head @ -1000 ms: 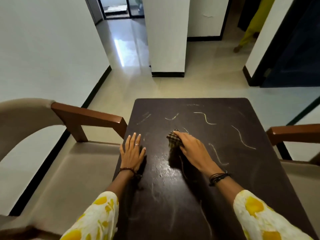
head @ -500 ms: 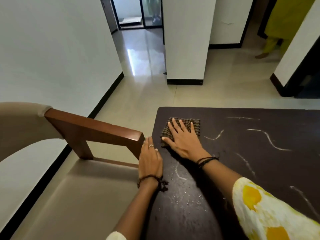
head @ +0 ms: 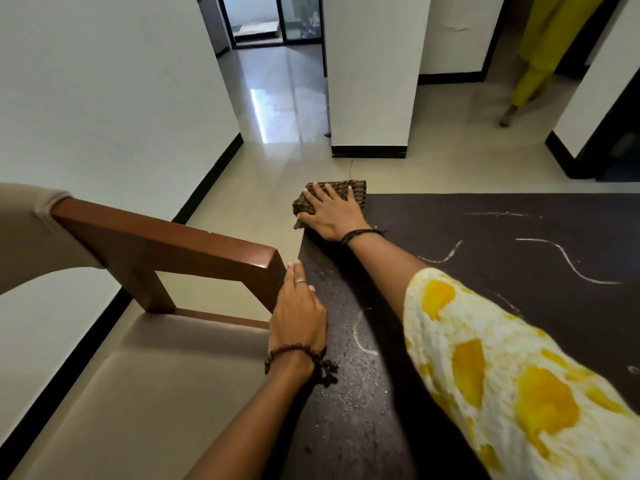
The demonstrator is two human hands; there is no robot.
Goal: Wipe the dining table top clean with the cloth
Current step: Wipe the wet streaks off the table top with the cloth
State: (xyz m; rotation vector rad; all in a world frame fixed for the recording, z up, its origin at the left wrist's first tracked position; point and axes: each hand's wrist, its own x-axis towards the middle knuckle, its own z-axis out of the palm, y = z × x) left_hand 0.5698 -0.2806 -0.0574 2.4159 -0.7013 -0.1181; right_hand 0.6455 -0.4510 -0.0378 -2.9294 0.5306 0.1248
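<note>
Right hand [head: 330,216] flat on cloth [head: 341,190] at worktop [head: 485,306] far-left corner; left hand [head: 299,310] relaxed on left edge; white streaks [head: 568,261] remain, wiping likely early.

Cloth [head: 349,190] on table [head: 519,209] corner

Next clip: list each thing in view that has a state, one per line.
cloth: folded, at the table's far left corner, partly over the edge
right hand: flat, pressing the cloth
left hand: resting on the table's left edge
table: wet near the left edge, white streaks still on it
chair: drawn up against the table
</note>
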